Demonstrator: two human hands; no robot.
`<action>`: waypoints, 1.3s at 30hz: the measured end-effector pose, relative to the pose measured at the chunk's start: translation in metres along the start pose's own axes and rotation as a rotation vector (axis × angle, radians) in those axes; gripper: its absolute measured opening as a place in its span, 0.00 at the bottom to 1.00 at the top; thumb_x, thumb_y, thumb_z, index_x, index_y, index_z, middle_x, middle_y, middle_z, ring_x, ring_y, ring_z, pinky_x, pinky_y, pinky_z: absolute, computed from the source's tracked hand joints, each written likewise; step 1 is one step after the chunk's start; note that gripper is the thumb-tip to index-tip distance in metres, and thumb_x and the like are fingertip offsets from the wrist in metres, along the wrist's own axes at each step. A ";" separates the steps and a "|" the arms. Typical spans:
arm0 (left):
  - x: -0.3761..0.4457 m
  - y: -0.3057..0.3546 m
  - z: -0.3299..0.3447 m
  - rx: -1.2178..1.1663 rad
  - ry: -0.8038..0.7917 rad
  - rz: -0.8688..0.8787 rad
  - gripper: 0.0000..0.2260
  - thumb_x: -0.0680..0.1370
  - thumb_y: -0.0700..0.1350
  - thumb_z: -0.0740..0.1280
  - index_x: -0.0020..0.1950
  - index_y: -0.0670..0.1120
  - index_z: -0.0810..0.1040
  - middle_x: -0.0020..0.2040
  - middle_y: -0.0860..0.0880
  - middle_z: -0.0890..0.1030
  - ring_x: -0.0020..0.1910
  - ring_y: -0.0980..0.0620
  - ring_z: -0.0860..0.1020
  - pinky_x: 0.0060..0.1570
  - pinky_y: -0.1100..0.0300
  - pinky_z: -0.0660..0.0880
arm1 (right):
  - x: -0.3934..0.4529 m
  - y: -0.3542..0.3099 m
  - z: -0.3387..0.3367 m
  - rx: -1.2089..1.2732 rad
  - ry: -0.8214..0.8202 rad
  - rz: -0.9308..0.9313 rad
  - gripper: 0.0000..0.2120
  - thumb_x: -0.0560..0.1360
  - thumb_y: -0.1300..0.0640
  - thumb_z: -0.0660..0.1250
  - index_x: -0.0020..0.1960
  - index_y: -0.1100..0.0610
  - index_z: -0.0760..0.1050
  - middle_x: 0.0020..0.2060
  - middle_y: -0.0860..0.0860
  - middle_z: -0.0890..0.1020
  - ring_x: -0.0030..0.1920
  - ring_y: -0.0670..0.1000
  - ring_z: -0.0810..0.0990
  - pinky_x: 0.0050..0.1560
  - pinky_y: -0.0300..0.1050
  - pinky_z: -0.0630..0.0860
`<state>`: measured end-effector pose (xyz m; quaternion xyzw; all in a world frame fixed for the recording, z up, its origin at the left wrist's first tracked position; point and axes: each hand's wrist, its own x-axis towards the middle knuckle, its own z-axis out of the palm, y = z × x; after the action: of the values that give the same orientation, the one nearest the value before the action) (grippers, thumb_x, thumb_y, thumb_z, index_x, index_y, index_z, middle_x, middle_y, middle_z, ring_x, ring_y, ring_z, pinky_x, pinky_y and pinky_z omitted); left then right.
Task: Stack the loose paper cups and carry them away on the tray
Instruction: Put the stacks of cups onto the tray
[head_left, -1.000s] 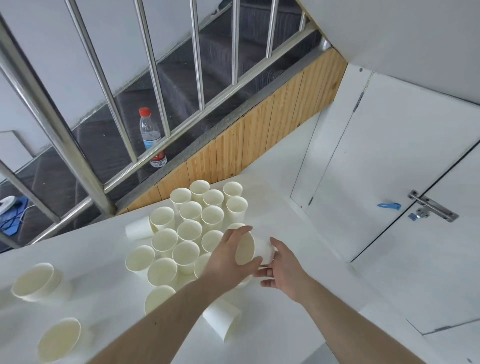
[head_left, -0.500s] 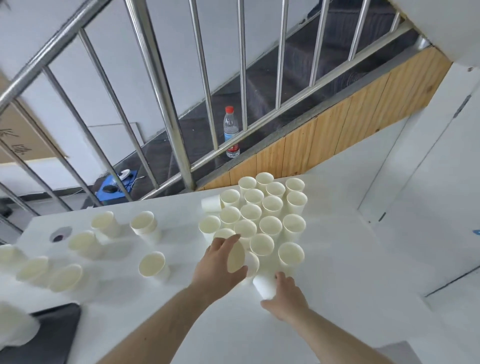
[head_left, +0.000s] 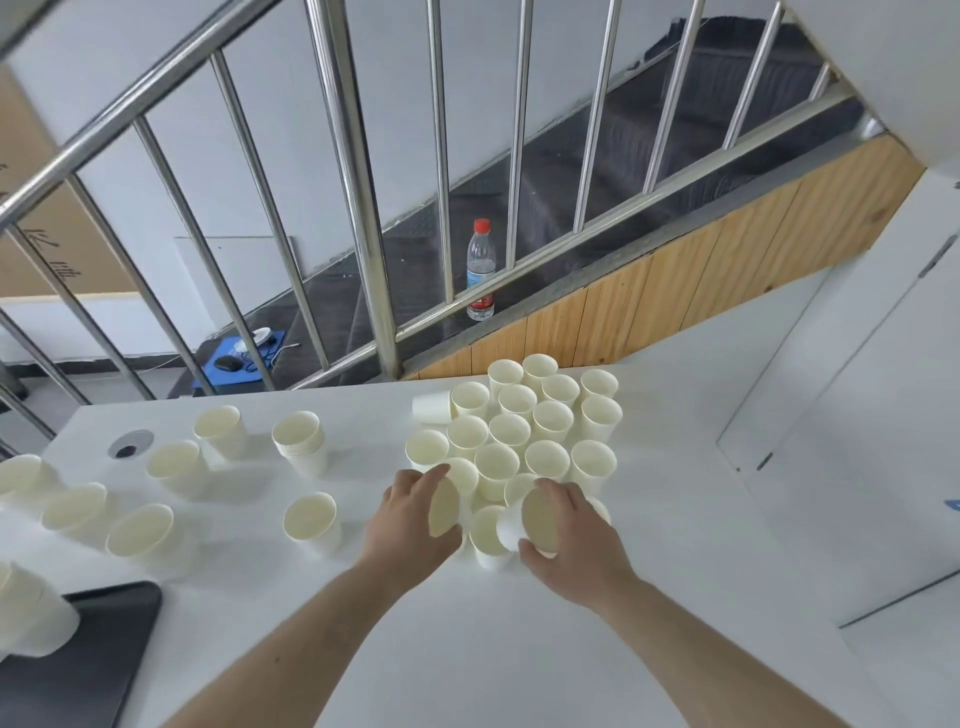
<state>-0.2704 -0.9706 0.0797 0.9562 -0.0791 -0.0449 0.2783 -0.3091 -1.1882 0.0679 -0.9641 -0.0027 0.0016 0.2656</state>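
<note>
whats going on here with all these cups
A person is gathering paper cups on a white table. The left hand grips one tilted cup, and the right hand grips another, at the near edge of a cluster of upright cups. More cups, including a short stack, stand to the left. The black tray sits at the near left corner.

The cups (head_left: 545, 415), clustered at centre frame and scattered to the left, are white outside and pale cream inside. The table (head_left: 467, 649) is plain white. At lower left the tray (head_left: 88, 654) is black. In the upper half the railing (head_left: 358, 208) is shiny silver. Behind it the bottle (head_left: 480, 270) is clear with a red cap and a blue and red label. The panelling (head_left: 675, 296) at right is light wood with vertical grooves. At left a mat (head_left: 234, 364) is blue.
</note>
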 end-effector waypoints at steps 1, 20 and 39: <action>0.002 -0.001 -0.002 0.023 -0.006 -0.002 0.33 0.73 0.52 0.69 0.75 0.58 0.57 0.66 0.54 0.65 0.65 0.51 0.66 0.54 0.58 0.72 | 0.005 -0.007 0.002 -0.024 -0.019 -0.025 0.33 0.73 0.44 0.65 0.74 0.48 0.56 0.66 0.43 0.65 0.62 0.48 0.71 0.46 0.42 0.71; 0.048 -0.020 0.026 0.187 -0.228 0.085 0.32 0.72 0.50 0.70 0.72 0.54 0.58 0.64 0.50 0.64 0.64 0.49 0.67 0.53 0.57 0.73 | 0.053 -0.012 0.061 -0.337 -0.429 -0.075 0.38 0.72 0.51 0.68 0.76 0.51 0.54 0.69 0.52 0.64 0.67 0.55 0.67 0.56 0.49 0.75; 0.040 -0.036 0.045 0.260 -0.293 0.127 0.34 0.72 0.50 0.65 0.76 0.50 0.54 0.65 0.49 0.61 0.66 0.47 0.63 0.59 0.57 0.71 | 0.052 -0.005 0.052 -0.142 -0.265 -0.111 0.36 0.71 0.51 0.66 0.76 0.51 0.55 0.64 0.49 0.65 0.65 0.52 0.67 0.55 0.46 0.75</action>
<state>-0.2324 -0.9707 0.0208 0.9604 -0.1838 -0.1553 0.1402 -0.2574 -1.1572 0.0254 -0.9701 -0.0912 0.1141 0.1939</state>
